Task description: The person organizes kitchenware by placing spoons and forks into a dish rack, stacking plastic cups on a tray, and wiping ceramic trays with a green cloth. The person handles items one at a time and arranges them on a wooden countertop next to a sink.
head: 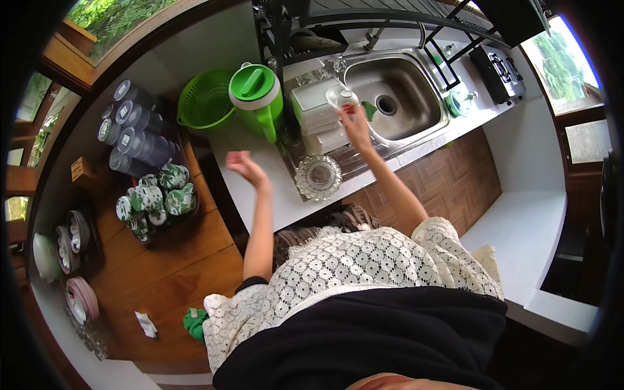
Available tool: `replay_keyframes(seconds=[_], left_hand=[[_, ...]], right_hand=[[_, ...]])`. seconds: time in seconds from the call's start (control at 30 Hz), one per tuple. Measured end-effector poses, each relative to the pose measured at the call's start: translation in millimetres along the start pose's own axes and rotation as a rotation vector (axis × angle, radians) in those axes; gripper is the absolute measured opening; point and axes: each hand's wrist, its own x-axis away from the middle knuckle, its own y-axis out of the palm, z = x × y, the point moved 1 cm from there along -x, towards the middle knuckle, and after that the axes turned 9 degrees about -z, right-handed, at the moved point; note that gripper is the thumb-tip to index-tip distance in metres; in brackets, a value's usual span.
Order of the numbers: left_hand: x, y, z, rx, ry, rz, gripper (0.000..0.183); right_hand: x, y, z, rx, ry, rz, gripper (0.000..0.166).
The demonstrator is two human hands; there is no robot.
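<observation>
My right hand reaches over the left rim of the steel sink, its fingertips at a small white cup or bowl; whether they grip it is blurred. Beside it, white plastic containers are stacked on the drainboard. Nearer me, a scalloped glass dish rests at the counter edge. My left hand is raised over the white counter with nothing seen in it, its fingers blurred. Beyond it stand a green and white lidded jug and a green plastic colander. A green scrubbing pad lies in the sink.
A black metal dish rack spans above the sink. On the left, a wooden table carries dark-tinted tumblers, green-speckled mugs, stacked pink plates and a green cloth. A gas stove stands at the far right.
</observation>
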Motion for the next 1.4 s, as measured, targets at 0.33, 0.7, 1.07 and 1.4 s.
replay_keyframes(seconds=[0.33, 0.7, 1.07, 1.4], left_hand=[[3, 129, -20, -0.079, -0.858, -0.577, 0.073], [22, 152, -26, 0.132, -0.804, -0.279, 0.057], [33, 150, -32, 0.209, -0.816, -0.374, 0.036], [62, 149, -26, 0.182, -0.772, -0.38, 0.049]], right_hand=[[-116, -30, 88, -0.15, 0.792, -0.743, 0.103], [-114, -30, 92, -0.385, 0.71, -0.798, 0.078], [-112, -35, 107, -0.499, 0.463, -0.856, 0.048], [-94, -43, 110, -0.777, 0.465, -0.777, 0.048]])
